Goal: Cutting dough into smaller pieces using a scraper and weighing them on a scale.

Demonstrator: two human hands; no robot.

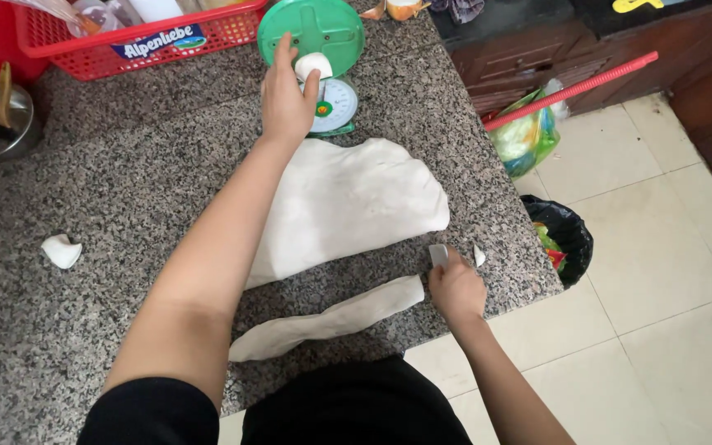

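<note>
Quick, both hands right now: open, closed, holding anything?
Left hand: closed on a small dough piece at the green scale.
Right hand: closed on a dough scraper.

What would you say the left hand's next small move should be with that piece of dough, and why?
Probably set the small dough piece down on the green scale pan and let go. The left hand holds it at the pan's near edge, above the dial, while the right hand grips a scraper at the end of the cut dough strip.
</note>
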